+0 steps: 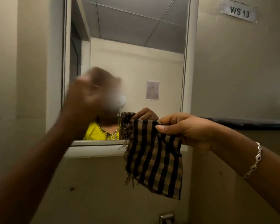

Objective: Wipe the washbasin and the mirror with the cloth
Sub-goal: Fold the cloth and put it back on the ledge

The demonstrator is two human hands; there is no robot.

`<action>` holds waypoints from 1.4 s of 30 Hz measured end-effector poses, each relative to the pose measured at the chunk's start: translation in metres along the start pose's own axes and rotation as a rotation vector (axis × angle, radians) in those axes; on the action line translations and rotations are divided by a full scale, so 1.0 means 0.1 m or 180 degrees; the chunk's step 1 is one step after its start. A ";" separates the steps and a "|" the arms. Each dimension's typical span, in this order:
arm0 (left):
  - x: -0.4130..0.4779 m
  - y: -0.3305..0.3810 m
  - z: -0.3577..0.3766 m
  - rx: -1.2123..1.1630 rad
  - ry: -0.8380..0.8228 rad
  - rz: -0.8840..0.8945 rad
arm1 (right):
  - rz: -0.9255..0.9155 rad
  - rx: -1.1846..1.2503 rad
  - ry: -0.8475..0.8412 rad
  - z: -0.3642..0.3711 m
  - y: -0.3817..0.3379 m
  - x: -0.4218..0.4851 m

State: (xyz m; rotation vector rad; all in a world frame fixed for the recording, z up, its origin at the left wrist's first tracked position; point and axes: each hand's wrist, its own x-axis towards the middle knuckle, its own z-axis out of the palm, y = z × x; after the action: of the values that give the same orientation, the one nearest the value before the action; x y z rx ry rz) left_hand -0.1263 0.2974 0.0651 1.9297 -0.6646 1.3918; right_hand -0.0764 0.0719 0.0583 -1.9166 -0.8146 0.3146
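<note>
A brown and black checked cloth (153, 160) hangs below my right hand (183, 128), which pinches its top edge in front of the mirror's lower right corner. The white-framed mirror (136, 62) is on the wall straight ahead. My left hand (82, 101) is raised before the mirror's lower left part; it is motion-blurred, fingers curled, with nothing visible in it. The washbasin is out of view; only a metal tap top (166, 217) shows at the bottom edge.
A paper label reading WS 13 (239, 12) is taped high on the right wall. A dark ledge (249, 123) runs along the right wall behind my right wrist. Beige walls close in on both sides.
</note>
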 end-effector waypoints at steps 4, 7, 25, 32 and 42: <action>-0.18 0.23 0.22 -0.0356 -0.1709 -0.0605 | -0.0118 0.0132 -0.0395 0.06 0.01 0.01; -0.27 0.32 0.29 -0.0366 -0.2009 -0.0872 | -0.0166 0.0251 -0.0657 0.00 0.05 -0.03; -0.06 1.01 1.38 -0.1244 -0.2340 -0.1496 | -0.0501 -0.0890 -0.0657 -1.22 0.43 -0.94; 0.41 1.38 1.89 -0.1425 -0.2499 -0.1384 | -0.0191 -0.0916 -0.0863 -2.14 0.24 -1.26; 1.26 1.39 2.80 -0.0147 -0.1413 -0.0480 | -0.0212 -0.2120 0.0398 -3.00 -0.08 -1.02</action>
State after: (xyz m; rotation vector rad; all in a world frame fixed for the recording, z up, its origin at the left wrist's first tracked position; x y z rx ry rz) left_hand -0.0157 -0.0079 0.1543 2.2216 -0.7265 0.8528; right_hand 0.0064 -0.2014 0.1949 -2.4829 -0.9743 -0.1429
